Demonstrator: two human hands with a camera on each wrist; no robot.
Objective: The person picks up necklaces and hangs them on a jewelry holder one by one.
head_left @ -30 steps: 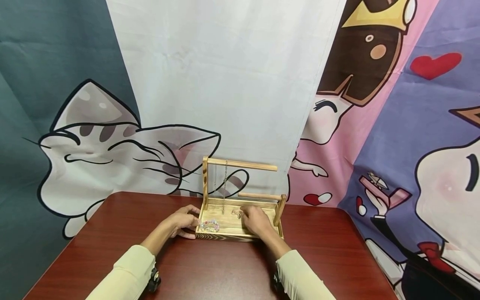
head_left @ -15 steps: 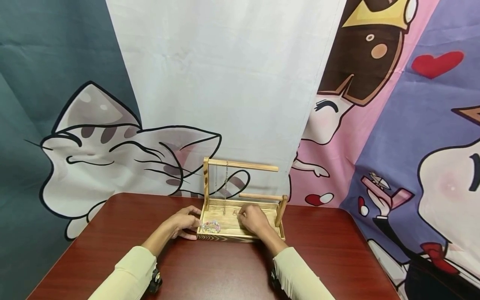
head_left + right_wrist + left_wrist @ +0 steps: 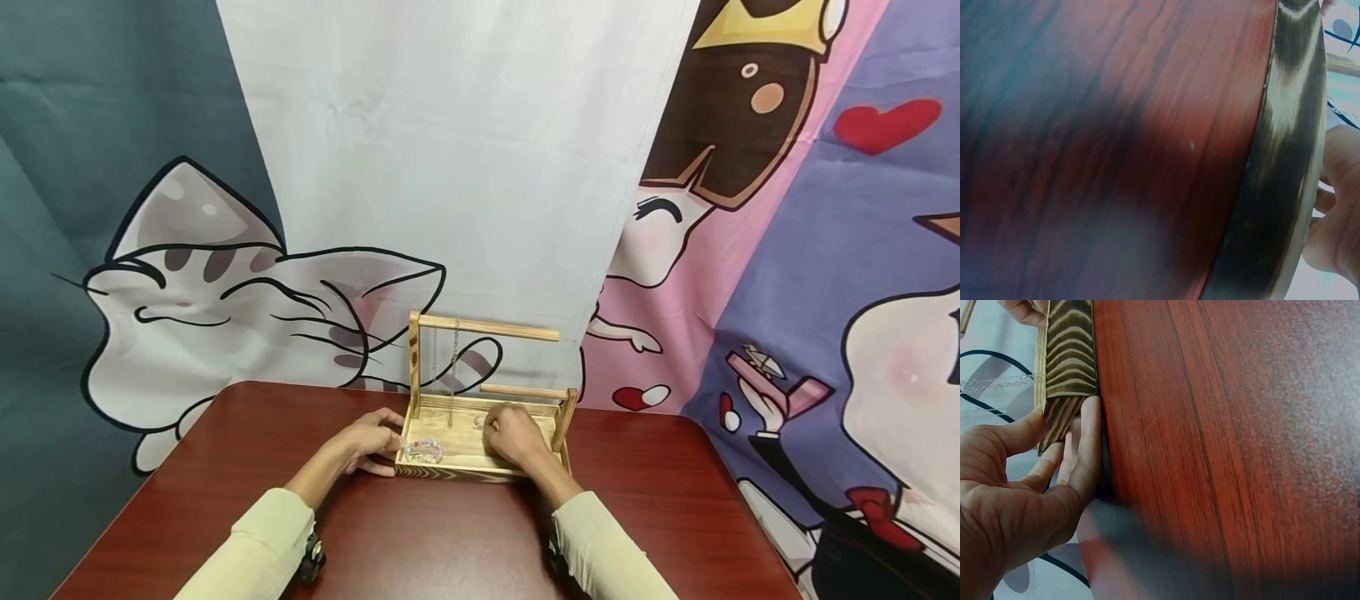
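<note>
A wooden jewellery stand (image 3: 480, 472) with a shallow tray base sits on the table. At its left end, my left hand (image 3: 366, 444) grips the tray's corner; in the left wrist view the thumb lies on the rim and the fingers (image 3: 1089, 440) along the outer side. My right hand (image 3: 513, 435) is inside the tray, fingers curled at a small gold-coloured piece of jewellery (image 3: 477, 422), mostly hidden by them. A beaded bracelet (image 3: 424, 451) lies in the tray's front left corner. From the upper bar (image 3: 491, 328) hangs a chain necklace (image 3: 454, 375), with a thinner chain (image 3: 434, 358) beside it.
The lower bar (image 3: 521, 391) runs behind my right hand to a short post (image 3: 564, 421). Beneath the stand is a dark red wooden table (image 3: 435, 542). A printed cloth backdrop (image 3: 450, 167) hangs directly behind the table.
The fingers of my right hand have shifted slightly over the gold-coloured jewellery, and less of it shows now. My left hand keeps its place on the stand. The head view has moved a little.
</note>
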